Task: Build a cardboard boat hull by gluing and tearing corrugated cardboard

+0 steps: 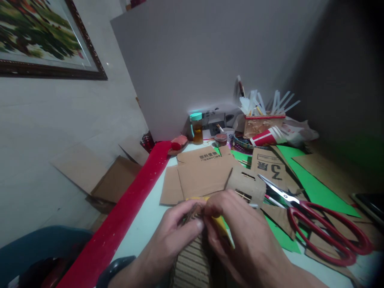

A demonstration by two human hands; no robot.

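Note:
Low in the middle, a piece of ribbed corrugated cardboard (192, 264) is held between my hands. My left hand (169, 234) is closed round its upper end, the thumb pressed on top of a torn or folded edge. The fingers of my right hand (240, 228) are pinched together at that same edge, touching the cardboard. A yellow strip (221, 226) shows beneath my right fingers; I cannot tell what it is or whether it is gripped. Just beyond my right hand lies a curved piece of cardboard (247, 186) with slots in it.
Red-handled scissors (300, 206) lie open at right. Flat cardboard (207, 172) and green sheets (318, 184) cover the table. At the back stand a bottle (197, 130), a red paper cup (267, 137) and a box of white strips (264, 126). A red band (135, 200) runs along the left edge.

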